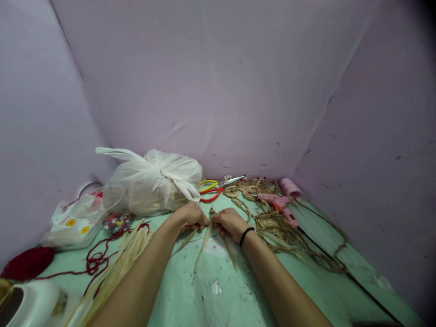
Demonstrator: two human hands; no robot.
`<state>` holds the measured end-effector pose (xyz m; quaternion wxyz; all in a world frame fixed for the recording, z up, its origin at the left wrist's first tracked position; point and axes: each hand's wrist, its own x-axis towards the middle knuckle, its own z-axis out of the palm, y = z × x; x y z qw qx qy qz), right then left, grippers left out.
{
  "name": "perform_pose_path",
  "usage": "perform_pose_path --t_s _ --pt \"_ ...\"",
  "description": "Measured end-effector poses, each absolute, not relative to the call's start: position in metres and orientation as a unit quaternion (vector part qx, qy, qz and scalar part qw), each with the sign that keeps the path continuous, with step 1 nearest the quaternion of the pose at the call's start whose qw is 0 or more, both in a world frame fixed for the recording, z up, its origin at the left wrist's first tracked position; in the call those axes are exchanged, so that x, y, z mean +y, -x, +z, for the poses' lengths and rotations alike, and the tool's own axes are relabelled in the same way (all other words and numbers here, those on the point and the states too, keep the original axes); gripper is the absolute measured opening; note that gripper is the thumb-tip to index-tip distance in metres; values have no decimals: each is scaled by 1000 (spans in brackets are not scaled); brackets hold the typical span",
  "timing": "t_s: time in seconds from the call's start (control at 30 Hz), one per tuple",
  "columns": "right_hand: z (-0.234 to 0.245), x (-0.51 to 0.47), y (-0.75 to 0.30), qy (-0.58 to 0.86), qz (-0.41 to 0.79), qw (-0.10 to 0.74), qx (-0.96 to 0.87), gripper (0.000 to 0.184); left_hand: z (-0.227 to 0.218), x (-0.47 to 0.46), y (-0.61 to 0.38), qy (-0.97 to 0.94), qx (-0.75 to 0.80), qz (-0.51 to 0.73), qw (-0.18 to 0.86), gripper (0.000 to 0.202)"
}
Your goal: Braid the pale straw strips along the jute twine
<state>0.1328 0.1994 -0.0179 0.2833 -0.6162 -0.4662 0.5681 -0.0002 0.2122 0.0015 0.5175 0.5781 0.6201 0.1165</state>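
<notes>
My left hand (194, 217) and my right hand (230, 223) meet near the middle of the green tabletop, fingers pinched. Pale flat fibre strips (203, 250) run out from between them toward me, in three loose ends. One end slants out under my left hand, one hangs down the middle, and one trails below my right hand. Just beyond the fingertips a small knotted or braided bit (212, 211) of the same fibre shows. A black band circles my right wrist. The exact grip of the fingertips is partly hidden.
Behind my hands lie scissors (211, 194) with red and yellow handles and a tied white plastic bag (153, 181). Braided fibre cord (275, 227), a pink glue gun (277, 202) and a pink thread spool (291, 188) are right. Red yarn (29, 263) and loose strips (126, 254) lie left.
</notes>
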Motion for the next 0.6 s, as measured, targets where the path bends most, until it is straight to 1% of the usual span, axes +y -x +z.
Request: perform_pose_path --t_s 0.2,0.33,0.47,0.57,0.6 --pt "-25 200 -133 596 571 309 -473 21 -2 214 6 -579 624 116 512 5" --pt "-25 200 -132 596 576 300 -472 17 4 211 1 -602 630 99 481 10" --pt "-24 199 -131 597 576 287 -478 16 12 199 -17 -661 635 78 392 11" --pt "-24 197 -131 608 558 294 -482 19 12 186 -34 -684 672 79 273 2" --pt "-24 196 -131 616 548 300 -480 20 12 182 -39 -690 678 87 235 4"
